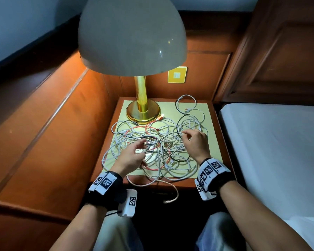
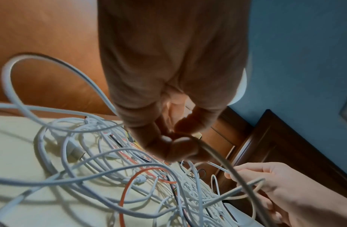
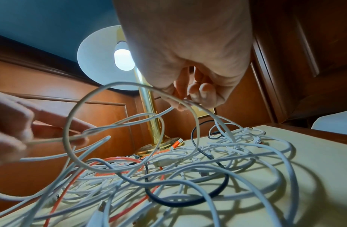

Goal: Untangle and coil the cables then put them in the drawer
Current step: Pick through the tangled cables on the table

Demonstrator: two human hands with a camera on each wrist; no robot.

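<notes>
My left hand point(image 1: 132, 155) and right hand point(image 1: 195, 142) each pinch a white cable point(image 3: 114, 122) in the tangle point(image 1: 152, 151); tugging could tighten knots.

A lit brass lamp point(image 1: 143, 98) with a pale dome shade stands on the wooden desk point(image 1: 223, 134), between reddish wood panelling point(image 1: 43, 124) and a white-sheeted bed point(image 1: 279, 151).

A tangled heap of cables point(image 1: 158, 147), mostly white with some orange-red and black strands, sprawls across the near and middle of the nightstand top. One white cable point(image 1: 186, 104) lies looped at the far right. Another white end point(image 1: 170, 198) hangs over the near edge.
</notes>
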